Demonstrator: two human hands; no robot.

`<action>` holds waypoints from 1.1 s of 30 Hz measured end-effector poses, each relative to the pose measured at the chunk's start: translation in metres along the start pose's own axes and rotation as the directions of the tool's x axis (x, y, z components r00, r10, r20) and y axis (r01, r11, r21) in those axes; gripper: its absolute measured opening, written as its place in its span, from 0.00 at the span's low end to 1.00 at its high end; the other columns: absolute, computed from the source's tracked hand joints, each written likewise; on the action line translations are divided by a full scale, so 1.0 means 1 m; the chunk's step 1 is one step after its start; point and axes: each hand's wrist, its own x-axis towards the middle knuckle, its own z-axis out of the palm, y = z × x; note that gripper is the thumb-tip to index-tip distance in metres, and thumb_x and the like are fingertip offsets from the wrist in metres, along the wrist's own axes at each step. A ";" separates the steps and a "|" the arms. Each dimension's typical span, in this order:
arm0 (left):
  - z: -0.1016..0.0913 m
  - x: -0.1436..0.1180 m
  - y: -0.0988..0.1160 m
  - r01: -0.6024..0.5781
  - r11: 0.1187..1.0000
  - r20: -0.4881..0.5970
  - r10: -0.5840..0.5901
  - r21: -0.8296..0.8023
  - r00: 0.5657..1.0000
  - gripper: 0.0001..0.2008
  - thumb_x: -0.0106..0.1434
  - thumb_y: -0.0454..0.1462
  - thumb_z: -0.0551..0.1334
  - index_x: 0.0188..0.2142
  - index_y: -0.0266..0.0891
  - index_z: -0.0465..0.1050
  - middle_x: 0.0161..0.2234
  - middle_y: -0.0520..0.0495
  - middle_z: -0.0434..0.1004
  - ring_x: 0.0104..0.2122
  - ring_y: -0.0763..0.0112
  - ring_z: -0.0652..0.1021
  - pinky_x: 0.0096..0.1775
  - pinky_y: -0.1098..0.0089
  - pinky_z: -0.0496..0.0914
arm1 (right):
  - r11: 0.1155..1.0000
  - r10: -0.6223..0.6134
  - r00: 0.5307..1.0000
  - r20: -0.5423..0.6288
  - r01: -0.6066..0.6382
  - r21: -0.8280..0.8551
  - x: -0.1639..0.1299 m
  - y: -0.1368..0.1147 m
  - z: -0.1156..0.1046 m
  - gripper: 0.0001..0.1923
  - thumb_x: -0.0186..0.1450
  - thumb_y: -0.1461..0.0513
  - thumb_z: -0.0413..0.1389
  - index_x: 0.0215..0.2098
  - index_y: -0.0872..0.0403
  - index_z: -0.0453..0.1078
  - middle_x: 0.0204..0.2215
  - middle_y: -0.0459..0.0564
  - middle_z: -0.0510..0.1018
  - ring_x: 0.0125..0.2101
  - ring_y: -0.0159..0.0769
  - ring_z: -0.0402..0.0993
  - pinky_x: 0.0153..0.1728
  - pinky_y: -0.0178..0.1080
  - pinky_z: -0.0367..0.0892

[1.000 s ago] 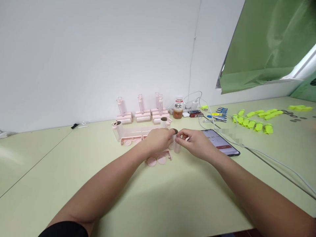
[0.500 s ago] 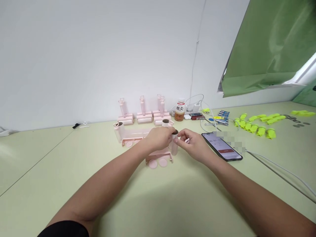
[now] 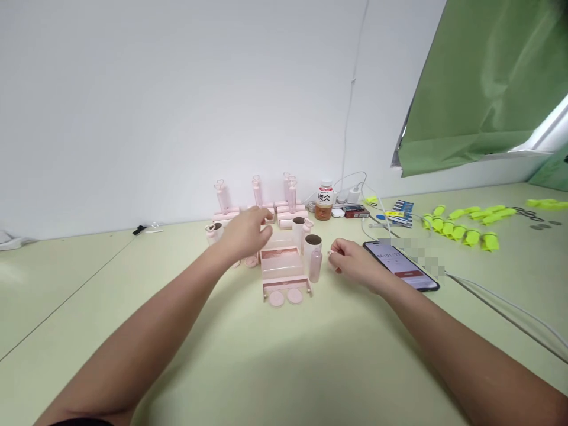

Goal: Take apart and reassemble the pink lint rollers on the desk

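Note:
My left hand (image 3: 249,232) hangs over the back of the pink parts, fingers apart and nothing seen in them. Beneath and beside it are a clear-fronted pink box (image 3: 281,263) and partly covered round pieces. My right hand (image 3: 352,260) is closed in a pinch on a small pale pink piece (image 3: 329,254), too small to name. Left of that hand, a short translucent pink tube (image 3: 315,265) stands upright against a wider pale cylinder (image 3: 313,241) with a dark inside. In front lie a pink tray-like part (image 3: 287,287) and two pink discs (image 3: 276,298).
Several pink tubes with heart-shaped loops (image 3: 257,190) stand on pink boxes by the wall. A brown bottle (image 3: 323,201) is to their right. A phone (image 3: 402,266) lies beyond my right hand, near white cables and several neon yellow pieces (image 3: 471,238).
My left hand has left the cylinder and moved left and back over the pink parts. My right hand has drawn slightly right, away from the translucent tube, still pinching the small piece.

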 end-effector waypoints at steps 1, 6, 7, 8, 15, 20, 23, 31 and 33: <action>-0.005 0.006 -0.004 0.020 1.000 -0.029 -0.019 0.016 0.999 0.15 0.63 0.39 0.53 0.46 0.42 0.71 0.44 0.47 0.76 0.40 0.62 0.75 0.37 0.66 0.69 | 0.999 -0.005 1.000 0.023 0.006 -0.048 0.001 0.003 0.000 0.05 0.54 0.62 0.53 0.24 0.52 0.59 0.21 0.43 0.68 0.22 0.32 0.64 0.20 0.32 0.53; -0.018 0.050 -0.014 0.035 0.999 -0.040 -0.034 0.041 0.999 0.15 0.63 0.37 0.53 0.47 0.40 0.71 0.46 0.45 0.75 0.42 0.62 0.74 0.41 0.65 0.68 | 0.978 -0.028 0.986 0.164 0.061 -0.200 0.003 0.013 0.005 0.06 0.53 0.61 0.57 0.23 0.52 0.62 0.21 0.44 0.69 0.23 0.32 0.62 0.22 0.33 0.52; -0.017 0.060 -0.015 0.017 0.999 -0.015 -0.016 0.050 1.000 0.16 0.63 0.36 0.53 0.49 0.40 0.70 0.47 0.44 0.74 0.43 0.62 0.74 0.42 0.65 0.68 | 0.973 -0.037 0.984 0.173 0.075 -0.217 0.002 0.014 0.007 0.07 0.54 0.61 0.56 0.23 0.52 0.62 0.22 0.44 0.70 0.23 0.33 0.62 0.23 0.33 0.52; -0.014 0.069 -0.014 -0.008 0.998 0.011 0.007 0.065 1.000 0.18 0.62 0.35 0.53 0.52 0.40 0.67 0.48 0.43 0.72 0.44 0.61 0.73 0.43 0.64 0.68 | 0.969 -0.048 0.983 0.178 0.089 -0.231 0.002 0.013 0.008 0.07 0.54 0.60 0.56 0.23 0.52 0.62 0.22 0.44 0.70 0.24 0.33 0.62 0.24 0.34 0.53; 0.024 0.126 -0.001 -0.237 0.931 0.209 0.182 0.279 0.961 0.36 0.59 0.29 0.55 0.65 0.50 0.48 0.65 0.43 0.49 0.57 0.53 0.64 0.50 0.59 0.65 | 0.960 -0.047 0.978 0.202 0.101 -0.262 0.003 0.010 0.005 0.08 0.55 0.58 0.58 0.31 0.53 0.67 0.29 0.47 0.75 0.28 0.36 0.68 0.25 0.34 0.57; 0.037 0.160 0.005 -0.208 0.940 0.210 0.154 0.269 0.966 0.37 0.61 0.30 0.56 0.67 0.45 0.44 0.66 0.38 0.46 0.58 0.52 0.63 0.51 0.59 0.65 | 0.973 -0.010 0.979 0.206 0.057 -0.223 -0.002 0.005 -0.004 0.14 0.57 0.57 0.58 0.41 0.52 0.68 0.34 0.49 0.78 0.28 0.37 0.72 0.24 0.35 0.59; 0.036 0.172 0.006 -0.202 0.940 0.205 0.148 0.275 0.967 0.26 0.64 0.33 0.55 0.61 0.37 0.58 0.59 0.35 0.59 0.54 0.53 0.68 0.51 0.59 0.64 | 0.971 -0.025 0.986 0.167 0.063 -0.230 -0.005 -0.001 -0.008 0.13 0.58 0.57 0.56 0.41 0.51 0.68 0.34 0.49 0.78 0.28 0.37 0.72 0.24 0.35 0.59; 0.022 0.164 0.007 -0.204 0.939 0.203 0.150 0.276 0.967 0.12 0.65 0.35 0.54 0.46 0.36 0.70 0.48 0.38 0.71 0.44 0.60 0.73 0.43 0.65 0.65 | 0.971 -0.142 0.989 -0.048 0.130 -0.201 -0.010 -0.012 -0.016 0.14 0.61 0.52 0.54 0.41 0.50 0.67 0.35 0.49 0.78 0.27 0.36 0.71 0.23 0.36 0.61; 0.009 0.158 0.006 -0.197 0.939 0.184 0.149 0.282 0.972 0.12 0.65 0.35 0.54 0.47 0.37 0.69 0.47 0.39 0.72 0.43 0.60 0.73 0.42 0.65 0.64 | 0.975 -0.168 0.981 -0.102 0.150 -0.166 -0.009 -0.011 -0.017 0.14 0.61 0.53 0.54 0.42 0.50 0.67 0.35 0.48 0.77 0.27 0.36 0.71 0.24 0.36 0.61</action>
